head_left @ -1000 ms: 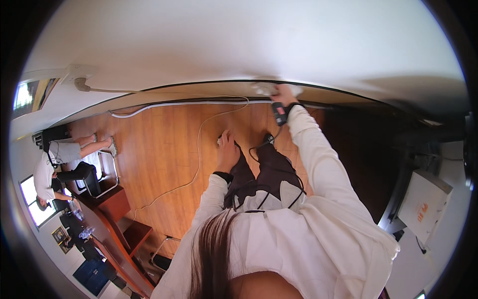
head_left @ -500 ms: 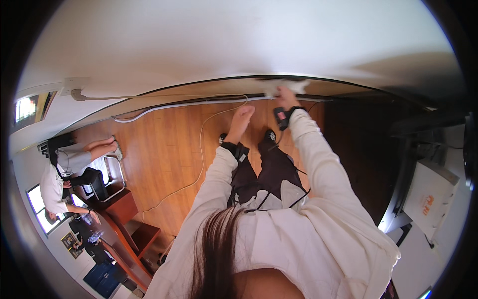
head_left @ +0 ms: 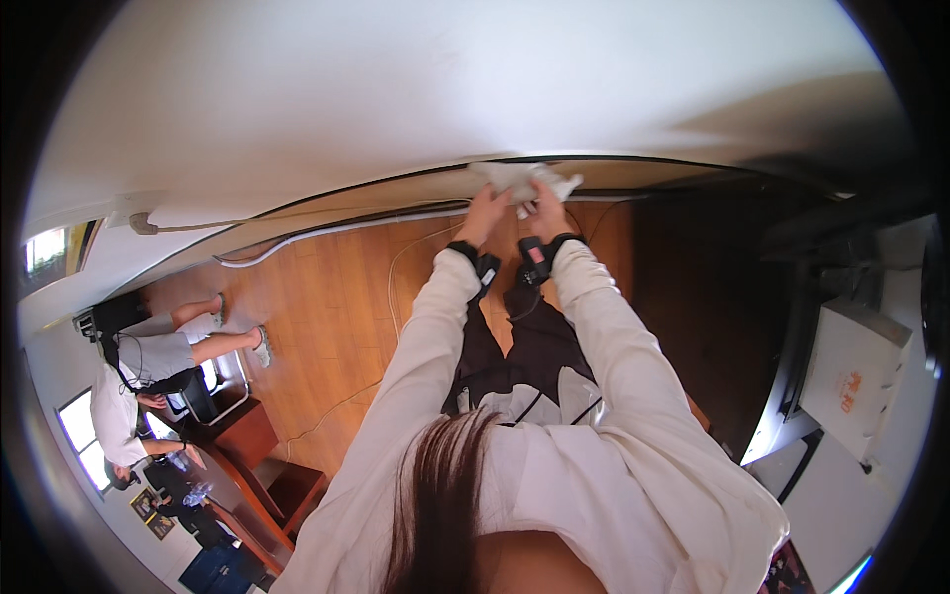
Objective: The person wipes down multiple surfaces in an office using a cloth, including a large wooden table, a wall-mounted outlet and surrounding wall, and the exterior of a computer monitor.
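Note:
A crumpled white cloth (head_left: 517, 178) spans both my hands in front of the wall, beside the dark edge strip (head_left: 633, 158). My left hand (head_left: 484, 215) grips the cloth's left part, with its fingers partly covered. My right hand (head_left: 546, 211) is closed on the cloth's right part, and a corner hangs between the hands. Black straps with small dark devices circle both my wrists. The cloth is slightly blurred.
A thin cable (head_left: 394, 272) runs over the wooden floor (head_left: 327, 297) on the left; a white conduit (head_left: 327, 232) follows the wall base. Another person (head_left: 119, 406) is near a wooden desk (head_left: 247, 436). A large dark object (head_left: 703, 307) and a white box (head_left: 853, 381) stand right.
My left hand has risen to the wall and taken hold of the cloth. My right hand and the cloth have shifted left. The other person's legs have moved.

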Tool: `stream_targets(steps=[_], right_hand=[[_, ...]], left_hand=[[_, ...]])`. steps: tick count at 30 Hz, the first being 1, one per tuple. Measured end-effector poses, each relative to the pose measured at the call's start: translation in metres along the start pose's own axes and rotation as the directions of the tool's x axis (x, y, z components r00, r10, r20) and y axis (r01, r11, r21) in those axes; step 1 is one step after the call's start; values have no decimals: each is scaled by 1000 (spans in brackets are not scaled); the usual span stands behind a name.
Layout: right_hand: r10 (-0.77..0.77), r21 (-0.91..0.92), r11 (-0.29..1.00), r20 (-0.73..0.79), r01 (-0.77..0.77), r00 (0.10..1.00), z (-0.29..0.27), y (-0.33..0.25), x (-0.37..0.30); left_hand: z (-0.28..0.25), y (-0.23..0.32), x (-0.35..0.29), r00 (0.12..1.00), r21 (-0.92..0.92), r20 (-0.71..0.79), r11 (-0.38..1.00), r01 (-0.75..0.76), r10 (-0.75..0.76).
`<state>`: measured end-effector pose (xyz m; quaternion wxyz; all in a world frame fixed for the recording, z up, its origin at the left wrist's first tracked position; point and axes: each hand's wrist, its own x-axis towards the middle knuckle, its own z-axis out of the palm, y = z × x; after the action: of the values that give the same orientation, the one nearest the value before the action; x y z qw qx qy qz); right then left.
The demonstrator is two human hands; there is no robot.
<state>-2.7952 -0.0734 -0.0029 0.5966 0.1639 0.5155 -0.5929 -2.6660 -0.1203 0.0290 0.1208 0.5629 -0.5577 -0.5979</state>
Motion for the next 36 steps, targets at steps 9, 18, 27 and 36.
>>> stream_targets(steps=[9, 18, 27, 36], right_hand=[[-40, 27, 999, 55, 38, 998, -25, -42, 43], [311, -176, 948, 339, -265, 888, 154, 112, -2], [125, -160, 982, 161, -99, 979, 122, 66, 22], [-185, 195, 967, 103, 163, 977, -1, -60, -29]], left_hand=[[43, 3, 22, 901, 97, -35, 899, -427, 432], [-171, -69, -18, 805, 172, -504, 950, -260, 311], [-137, -57, 15, 835, 458, -190, 799, -390, 517], [-3, 75, 11, 784, 181, 132, 763, -621, 607]])
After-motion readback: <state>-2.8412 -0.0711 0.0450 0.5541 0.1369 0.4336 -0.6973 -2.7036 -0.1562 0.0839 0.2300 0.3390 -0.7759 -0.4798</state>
